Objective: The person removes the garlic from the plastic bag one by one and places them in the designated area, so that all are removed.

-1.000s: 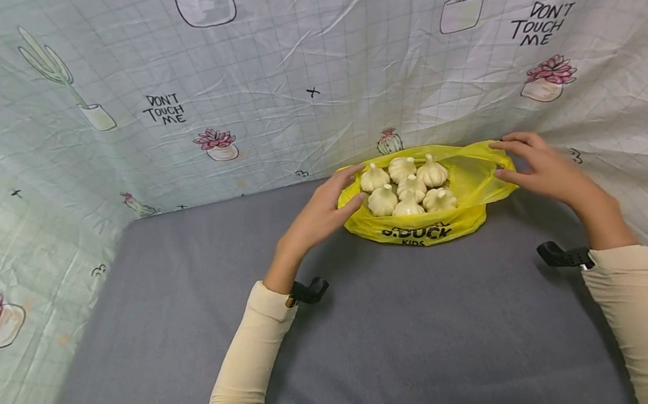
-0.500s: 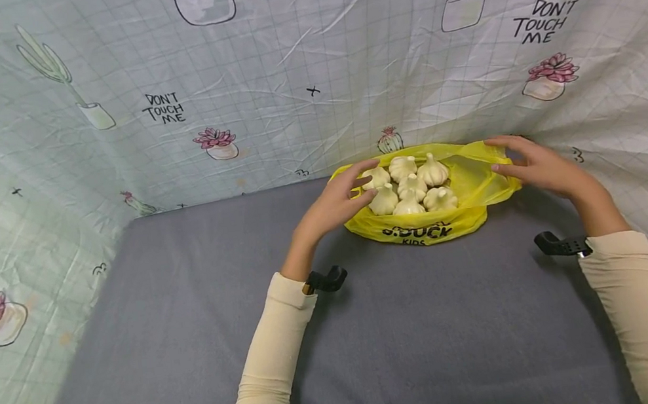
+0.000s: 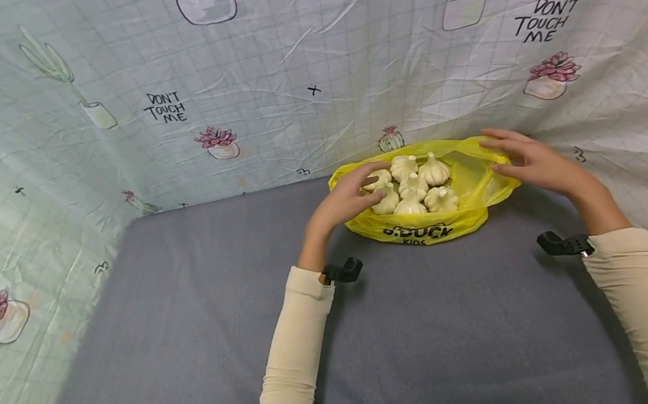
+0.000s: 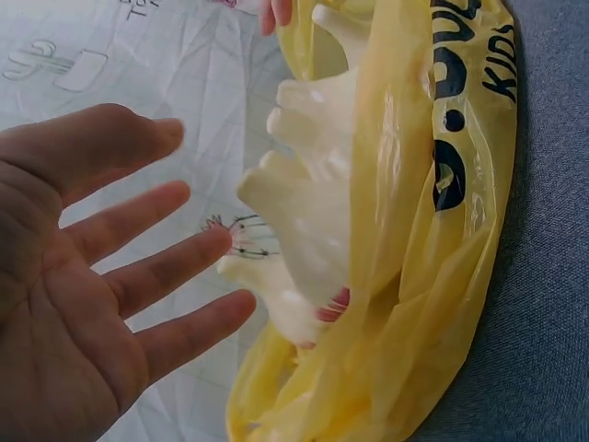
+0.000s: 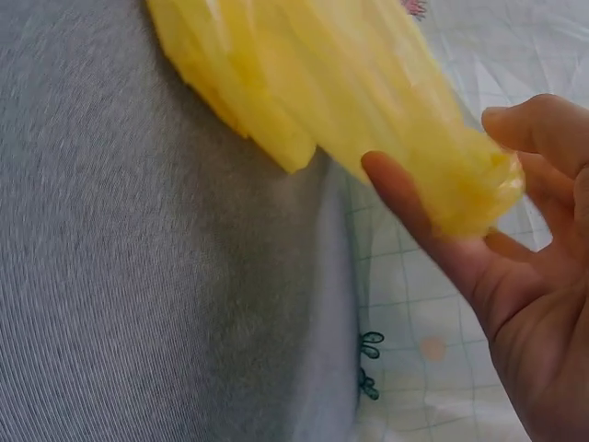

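Several whitish garlic bulbs (image 3: 414, 186) sit clustered in a yellow plastic bag (image 3: 468, 221), its mouth spread wide. Over the bag's left side reaches my left hand (image 3: 347, 198), fingers apart and holding nothing; in the left wrist view its fingertips (image 4: 241, 304) are near the bulbs, and in the head view the hand partly covers the leftmost ones. My right hand (image 3: 542, 169) is at the bag's right end, thumb and fingers spread around the loose plastic edge (image 5: 469, 189) without a visible pinch. Whether the fingers touch the plastic is hard to tell.
The bag rests at the back of a grey cloth-covered table (image 3: 194, 321), close to a printed fabric backdrop (image 3: 265, 90). Black camera mounts (image 3: 344, 270) are strapped to both wrists, below the hands.
My left hand has moved right, from the bag's left rim to over the leftmost garlic bulbs. The right hand has shifted slightly left and up along the bag's edge.
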A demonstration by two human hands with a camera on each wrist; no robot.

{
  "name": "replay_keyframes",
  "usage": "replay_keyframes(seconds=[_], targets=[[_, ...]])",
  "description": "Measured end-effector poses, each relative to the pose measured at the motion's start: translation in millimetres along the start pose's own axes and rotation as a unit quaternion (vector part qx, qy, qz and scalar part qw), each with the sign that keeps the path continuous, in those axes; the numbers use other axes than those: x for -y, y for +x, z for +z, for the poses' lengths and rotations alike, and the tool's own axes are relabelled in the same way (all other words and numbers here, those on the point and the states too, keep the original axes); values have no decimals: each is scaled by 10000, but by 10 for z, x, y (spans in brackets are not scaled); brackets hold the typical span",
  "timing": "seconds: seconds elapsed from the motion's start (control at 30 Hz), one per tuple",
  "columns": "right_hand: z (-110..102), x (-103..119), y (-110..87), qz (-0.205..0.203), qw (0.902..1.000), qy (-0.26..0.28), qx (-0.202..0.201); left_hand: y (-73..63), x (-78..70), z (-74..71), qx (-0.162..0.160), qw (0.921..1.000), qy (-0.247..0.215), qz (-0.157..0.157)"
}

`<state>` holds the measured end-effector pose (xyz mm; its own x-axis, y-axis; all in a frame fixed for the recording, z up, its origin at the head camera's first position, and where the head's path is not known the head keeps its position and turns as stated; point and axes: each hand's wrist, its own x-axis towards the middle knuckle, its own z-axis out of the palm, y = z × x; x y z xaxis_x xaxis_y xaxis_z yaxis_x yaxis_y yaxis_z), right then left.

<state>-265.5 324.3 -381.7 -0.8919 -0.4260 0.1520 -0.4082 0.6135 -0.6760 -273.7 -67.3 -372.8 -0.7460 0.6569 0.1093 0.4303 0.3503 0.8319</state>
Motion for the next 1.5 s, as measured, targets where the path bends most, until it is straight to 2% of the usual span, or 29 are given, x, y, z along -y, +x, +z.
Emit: replay_keyframes(seconds=[0.2,0.3,0.47,0.7,0.8,0.93,1.1,1.3,1.5], targets=[[-38,-43,31,-764,9955,-545,149,66,41,6,209,9990,345,-215],[-70,-52,53,-828,9925,-830,350,101,78,7,293,9984,417,-234],[-137,-76,91,-699,9880,-1175,722,174,152,13,362,9980,465,-229],[-205,-64,126,-382,9861,-1017,1253,286,225,-7,255,9967,665,-380],[-191,-58,112,-599,9840,-1007,1339,336,244,-16,222,9954,832,-424],[-137,-74,115,-1148,9780,-1098,1353,391,281,-34,219,9955,794,-470],[-93,-100,125,-1606,9707,-1287,1237,452,323,-94,423,9952,742,-474],[-52,-124,125,-1593,9693,-1280,1366,522,363,-150,624,9947,655,-499],[-2,-159,120,-1492,9692,-1273,1491,533,392,-168,688,9950,517,-506]])
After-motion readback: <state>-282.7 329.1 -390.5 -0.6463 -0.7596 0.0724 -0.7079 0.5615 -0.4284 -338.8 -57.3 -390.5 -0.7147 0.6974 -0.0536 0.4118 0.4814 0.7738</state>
